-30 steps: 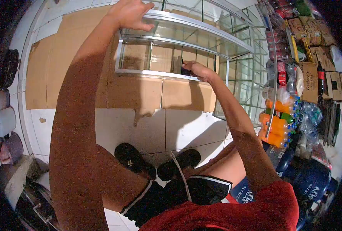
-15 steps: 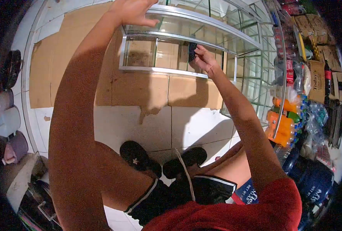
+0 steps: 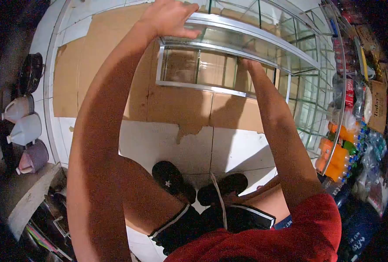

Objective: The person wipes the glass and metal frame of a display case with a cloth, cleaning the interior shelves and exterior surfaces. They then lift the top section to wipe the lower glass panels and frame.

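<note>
My left hand rests on the top left corner of a glass case with silver metal edges, its thumb and fingers spread apart over the frame. My right hand reaches inside the case behind the upper glass panel, where reflections blur its fingers. Whether it holds anything cannot be made out. Below the panel, the lower metal rail runs across the open front. Glass dividers stand inside the case.
Flattened cardboard lies under the case on white tiles. Orange bottles and other packed goods line the right side. Plastic jugs stand at the left. My feet in black slippers are below.
My right hand has gone deeper into the case behind the glass, and the dark object it held is out of sight. The whole view has shifted, so things appear further right.
</note>
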{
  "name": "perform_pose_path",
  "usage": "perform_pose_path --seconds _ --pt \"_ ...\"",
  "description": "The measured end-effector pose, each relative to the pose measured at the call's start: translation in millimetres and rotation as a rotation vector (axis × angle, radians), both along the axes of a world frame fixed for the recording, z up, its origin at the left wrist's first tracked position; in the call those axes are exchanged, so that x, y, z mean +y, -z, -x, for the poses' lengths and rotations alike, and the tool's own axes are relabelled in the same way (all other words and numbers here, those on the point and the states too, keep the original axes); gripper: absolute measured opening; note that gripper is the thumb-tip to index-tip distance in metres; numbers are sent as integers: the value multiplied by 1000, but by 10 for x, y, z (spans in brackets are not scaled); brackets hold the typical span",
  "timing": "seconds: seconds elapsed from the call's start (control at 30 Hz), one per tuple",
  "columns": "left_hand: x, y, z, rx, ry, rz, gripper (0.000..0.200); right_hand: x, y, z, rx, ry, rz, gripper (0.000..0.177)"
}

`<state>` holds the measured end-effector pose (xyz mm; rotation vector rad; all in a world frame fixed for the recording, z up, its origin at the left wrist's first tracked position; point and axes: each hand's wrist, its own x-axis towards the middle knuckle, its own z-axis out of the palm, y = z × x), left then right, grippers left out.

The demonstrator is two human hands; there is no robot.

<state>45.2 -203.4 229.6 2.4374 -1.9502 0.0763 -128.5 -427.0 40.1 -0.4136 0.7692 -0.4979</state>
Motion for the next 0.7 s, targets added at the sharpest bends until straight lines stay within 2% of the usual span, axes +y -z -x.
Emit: perform_pose_path --seconds 0.07,0.13,0.23,0.27,0.3,0.33,0.37,0.43,0.5,0.6,0.63,0.67,0.7 --pt "2 42 -29 19 9 79 59 22 1 107 129 -165 98 18" --pt "-14 117 -39 -14 9 97 61 44 8 252 268 -323 200 15" --pt "-19 62 -24 -45 22 90 66 53 28 472 496 -548 352 19" --pt "-27 50 -11 -41 -3 60 66 17 129 538 485 -692 350 20" --pt "-36 30 1 -37 -29 31 66 101 -65 544 473 -835 344 20" --pt "-44 8 6 -12 -25 12 68 153 -297 677 436 -869 432 18" --pt "-51 -32 29 -12 -12 26 68 205 -425 720 516 -935 520 28" --pt "-57 -110 83 -6 -81 -69 68 291 -547 781 518 -1101 609 38" --pt "-62 -98 78 9 -77 -70 69 362 -790 798 569 -1152 552 39" --pt "-48 73 2 -25 8 111 68 208 -475 785 586 -1274 511 40" --pt "-62 43 20 -24 15 117 68 178 -345 797 644 -1347 499 38" --pt "-51 13 33 -2 0 86 68 263 -324 810 663 -1289 559 29" --pt "-44 -8 47 20 -18 53 67 256 -330 798 667 -1287 562 29"
